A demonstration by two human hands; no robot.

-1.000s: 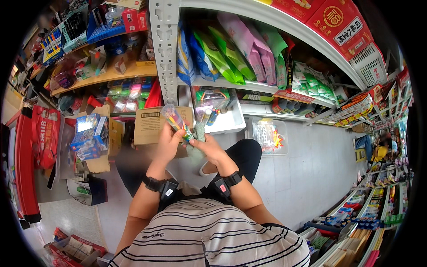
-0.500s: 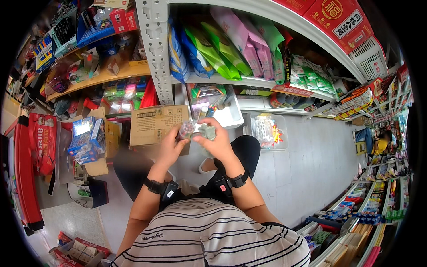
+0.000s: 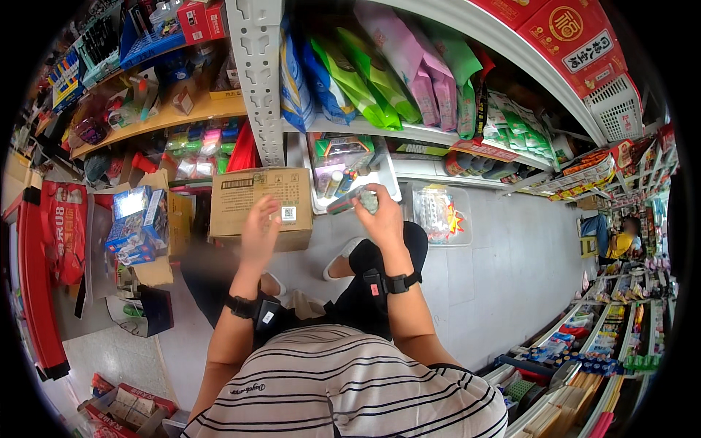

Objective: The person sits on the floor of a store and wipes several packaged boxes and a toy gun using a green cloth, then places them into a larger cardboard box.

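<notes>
My right hand [image 3: 384, 223] is closed around a crumpled grey-green cloth [image 3: 369, 201]. A small clear cylindrical container [image 3: 342, 208] lies sideways against the cloth in the same hand, partly hidden by it. My left hand [image 3: 261, 223] holds nothing; its fingers are apart, slightly blurred, in front of the cardboard box [image 3: 241, 208]. Just beyond my right hand stands a white plastic bin [image 3: 391, 191], with small bottles [image 3: 334, 184] and a boxed item [image 3: 343, 152] inside.
Bagged goods [image 3: 365, 87] fill the white shelf ahead. A clear tub [image 3: 464, 237] of packets sits on the floor [image 3: 511, 277] at right. Blue toy boxes [image 3: 135, 226] stand at left. Farther right, another person [image 3: 621, 241] is among the shelves.
My left hand has let go of the small container and moved left, opening. The container is now with the cloth in my right hand, which has shifted slightly right and forward.
</notes>
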